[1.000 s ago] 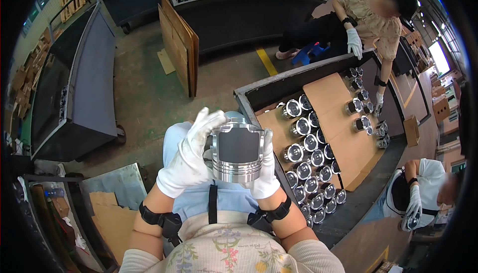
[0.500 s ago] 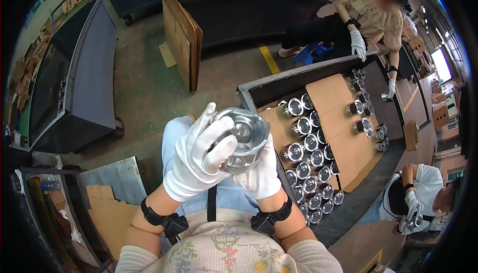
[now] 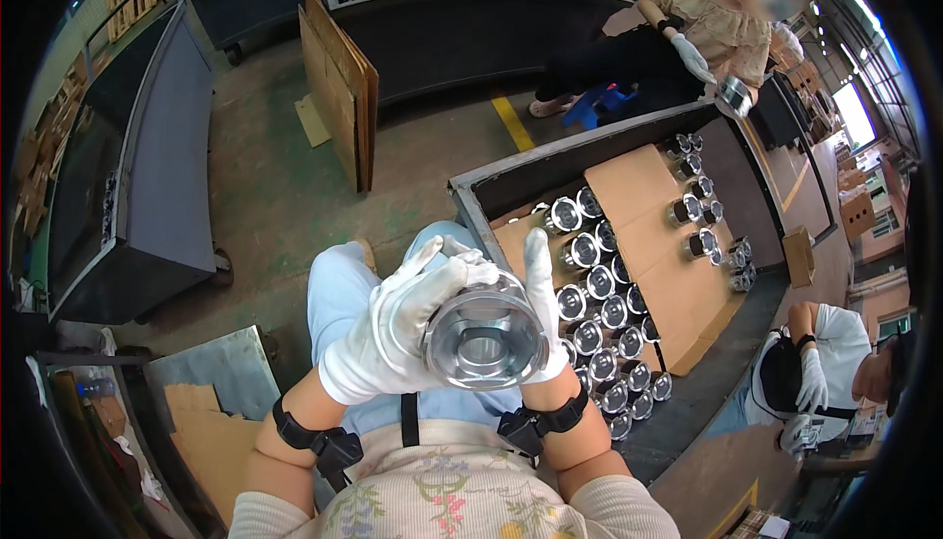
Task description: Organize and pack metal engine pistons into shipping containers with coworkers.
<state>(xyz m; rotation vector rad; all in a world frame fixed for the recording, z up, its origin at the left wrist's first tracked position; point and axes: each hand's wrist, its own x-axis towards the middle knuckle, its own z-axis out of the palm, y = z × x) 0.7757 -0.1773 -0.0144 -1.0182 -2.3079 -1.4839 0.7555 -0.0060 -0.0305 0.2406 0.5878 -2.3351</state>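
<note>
Obs., 2 gloved hands at work, approx. ctr of view, in front of torso.

Piston (image 3: 484,338): metal, shiny, held up over wearer's lap, hollow end facing cam; inner recess visible. Loc.: betw. both hands, L of bin.

L hand (image 3: 398,318): part. closed, fingers bent over piston's upper-L side, in contact.
R hand (image 3: 542,308): half-open, cupped on piston's R flank; one digit straight, pointing up. Fingers behind piston hidden, can't tell how far bent.
Black strap (image 3: 555,416) w/ small box on R wrist; L wrist ditto.

Bin (image 3: 580,144): dark metal, R of hands. Holds piston rows (image 3: 599,283) on near side, cardboard sheet (image 3: 643,215) across mid., further pistons (image 3: 693,210) along far R part.

Co-worker (image 3: 702,8), upper R: gloved, at bin's far edge, 2nd piston (image 3: 733,97) at hand, above rim.
Co-worker (image 3: 820,362), lower R: gloved, shiny metal part (image 3: 801,434) by hands, details too small.

Bkgd: cardboard panels (image 3: 334,87) upright on floor; dark cart (image 3: 462,43) behind, carrying many pistons.
</note>
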